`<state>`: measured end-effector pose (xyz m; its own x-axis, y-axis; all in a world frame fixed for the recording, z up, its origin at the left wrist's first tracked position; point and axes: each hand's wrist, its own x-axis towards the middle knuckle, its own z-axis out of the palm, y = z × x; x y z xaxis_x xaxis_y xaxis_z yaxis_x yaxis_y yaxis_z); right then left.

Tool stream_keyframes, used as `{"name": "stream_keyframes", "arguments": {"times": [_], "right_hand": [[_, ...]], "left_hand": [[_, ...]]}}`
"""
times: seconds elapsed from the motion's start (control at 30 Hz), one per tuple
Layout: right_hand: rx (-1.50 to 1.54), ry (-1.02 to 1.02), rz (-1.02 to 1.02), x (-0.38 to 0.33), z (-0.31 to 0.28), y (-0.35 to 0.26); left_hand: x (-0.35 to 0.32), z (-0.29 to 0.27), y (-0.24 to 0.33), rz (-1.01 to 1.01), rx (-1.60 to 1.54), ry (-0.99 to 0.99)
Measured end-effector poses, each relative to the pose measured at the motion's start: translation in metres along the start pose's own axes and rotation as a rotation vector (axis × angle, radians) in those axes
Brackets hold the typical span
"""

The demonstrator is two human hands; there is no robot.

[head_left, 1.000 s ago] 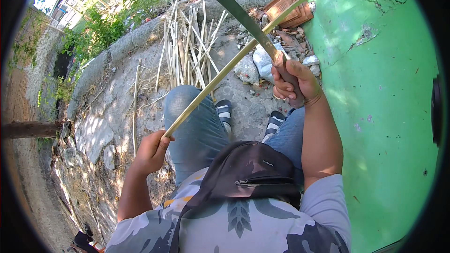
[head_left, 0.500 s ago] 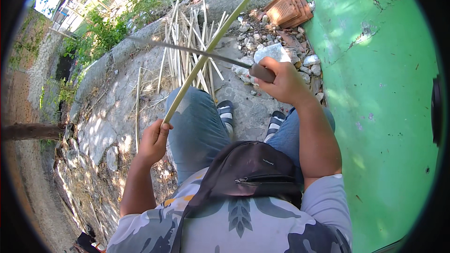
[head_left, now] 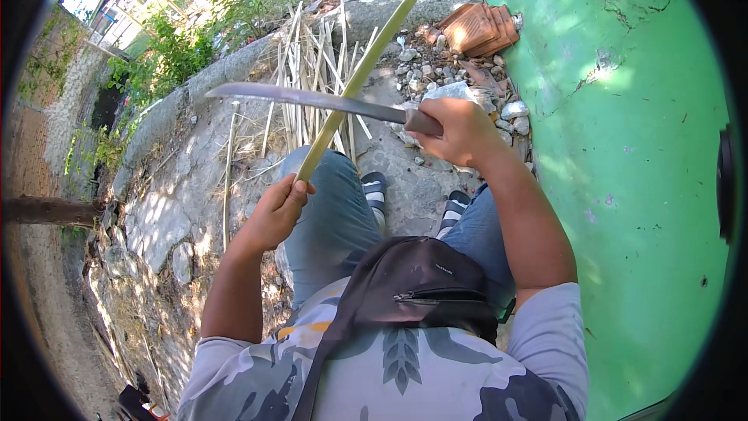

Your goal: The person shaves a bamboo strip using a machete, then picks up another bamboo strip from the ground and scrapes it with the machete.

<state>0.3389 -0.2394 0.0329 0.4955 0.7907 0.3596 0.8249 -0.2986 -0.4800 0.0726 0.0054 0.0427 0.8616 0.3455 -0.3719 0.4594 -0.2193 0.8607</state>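
My left hand [head_left: 279, 209] is closed round the near end of a long pale green bamboo strip [head_left: 361, 70], which slants up and away to the right past my left knee. In my right hand [head_left: 461, 134] is the brown handle of a machete [head_left: 304, 98]. Its long blade points left and crosses the strip, its flat side turned partly up. Whether the edge touches the strip I cannot tell. Beyond my knees a loose pile of pale split bamboo strips [head_left: 294, 86] lies on the stone ground.
Stacked orange roof tiles [head_left: 477, 30] and rubble stones [head_left: 514, 111] lie along the green wall [head_left: 623, 187] on my right. A low concrete kerb [head_left: 160, 129] curves past the pile, with plants behind. One loose strip [head_left: 229, 175] lies left of my knee. A black bag [head_left: 417, 281] hangs at my front.
My left hand has moved a little right and up with the bamboo strip. The machete has shifted slightly left and rolled, so more of its blade's flat side shows.
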Motion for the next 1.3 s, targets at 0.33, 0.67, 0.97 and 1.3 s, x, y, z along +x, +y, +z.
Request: {"name": "stream_keyframes", "arguments": {"times": [0.33,0.67,0.97,1.3], "right_hand": [[-0.180,-0.346,0.142,0.000,0.028,0.000],[-0.064,-0.279,0.116,0.005,0.030,-0.005],[-0.095,-0.182,0.173,-0.001,0.028,-0.011],[-0.148,-0.230,0.177,-0.006,0.022,0.005]], "left_hand": [[0.033,0.025,0.003,0.226,0.291,0.088],[0.041,0.055,0.024,0.194,0.360,0.201],[0.057,0.082,0.042,0.256,0.433,0.205],[0.060,0.087,0.038,0.224,0.446,0.160]]}}
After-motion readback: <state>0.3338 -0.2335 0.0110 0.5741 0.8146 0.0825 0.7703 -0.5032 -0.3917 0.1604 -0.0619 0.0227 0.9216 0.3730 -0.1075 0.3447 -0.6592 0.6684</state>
